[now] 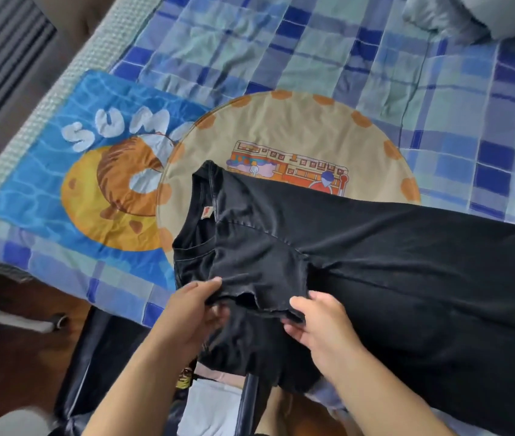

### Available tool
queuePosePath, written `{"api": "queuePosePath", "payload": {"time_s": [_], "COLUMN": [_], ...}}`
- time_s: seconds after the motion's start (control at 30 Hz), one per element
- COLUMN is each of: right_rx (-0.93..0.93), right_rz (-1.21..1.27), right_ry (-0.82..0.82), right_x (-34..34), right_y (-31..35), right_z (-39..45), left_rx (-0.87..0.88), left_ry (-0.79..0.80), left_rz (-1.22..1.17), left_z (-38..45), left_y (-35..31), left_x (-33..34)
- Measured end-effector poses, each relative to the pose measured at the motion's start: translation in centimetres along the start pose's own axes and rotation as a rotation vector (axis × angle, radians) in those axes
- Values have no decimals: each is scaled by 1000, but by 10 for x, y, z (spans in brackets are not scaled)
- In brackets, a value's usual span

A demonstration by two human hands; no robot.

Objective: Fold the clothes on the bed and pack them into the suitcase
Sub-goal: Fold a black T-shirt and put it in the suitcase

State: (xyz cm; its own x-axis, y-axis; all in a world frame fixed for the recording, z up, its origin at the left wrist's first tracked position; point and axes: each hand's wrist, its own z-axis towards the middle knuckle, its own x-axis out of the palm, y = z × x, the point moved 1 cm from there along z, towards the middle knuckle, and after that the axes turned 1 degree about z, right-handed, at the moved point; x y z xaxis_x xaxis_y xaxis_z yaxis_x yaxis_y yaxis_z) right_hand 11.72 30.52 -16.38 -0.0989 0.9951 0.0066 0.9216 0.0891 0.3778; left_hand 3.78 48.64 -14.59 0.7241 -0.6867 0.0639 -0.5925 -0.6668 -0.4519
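A black t-shirt point(360, 253) lies spread across the near side of the bed, its collar pointing left and its body running off to the right. My left hand point(193, 313) pinches the edge of one sleeve at the bed's front edge. My right hand point(322, 322) grips the same sleeve edge a little further right. Below my arms an open dark suitcase point(105, 350) stands on the floor against the bed, with light folded clothes point(209, 407) inside, partly hidden by my forearms.
A round beige printed cloth point(281, 136) and a blue "SUM.." donut-print cloth point(61, 171) lie flat on the blue checked bedsheet point(312, 42) behind the shirt. A grey bundle of fabric point(476, 14) sits at the far right corner. Dark wooden floor point(7, 347) is at the lower left.
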Motion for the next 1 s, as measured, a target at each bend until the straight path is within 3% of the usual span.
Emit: {"api": "queuePosePath", "payload": {"time_s": [0.13,0.17,0.23,0.3,0.33,0.4,0.5,0.63,0.83,0.93,1.0], "right_rx": [-95,-113,-163,-232,-259,-265,-312,-301,-440,-648,-734], "right_rz": [305,292,35,-326,-446,-503,-526,-764,-742,-837,-878], "right_ry": [-41,-72,-155,-154,-120,-52,-135,-360,-391,-429,-382], "right_x": [-1,-3,-10,-13,-12,-8,-1,-6,-8,-23,-45], "right_y": [85,102,117,113,106,91,75,54,53,34,1], "right_z": [13,20,46,67,77,91,101,114,106,78,52], "left_rx": [298,395,540,534,488,430,412,386,472,573,496], "left_ry": [132,68,-161,-295,-310,-364,-467,-478,-549,-688,-760], "left_rz": [-20,72,538,975,1074,1156,1256,1276,1223,984,706], "left_z": [19,31,60,88,99,112,117,122,105,75,61], "left_y": [-79,-93,-104,-95,-86,-68,-53,-55,-59,-12,34], "left_x": [47,56,60,54,50,43,35,14,5,0,-18]}}
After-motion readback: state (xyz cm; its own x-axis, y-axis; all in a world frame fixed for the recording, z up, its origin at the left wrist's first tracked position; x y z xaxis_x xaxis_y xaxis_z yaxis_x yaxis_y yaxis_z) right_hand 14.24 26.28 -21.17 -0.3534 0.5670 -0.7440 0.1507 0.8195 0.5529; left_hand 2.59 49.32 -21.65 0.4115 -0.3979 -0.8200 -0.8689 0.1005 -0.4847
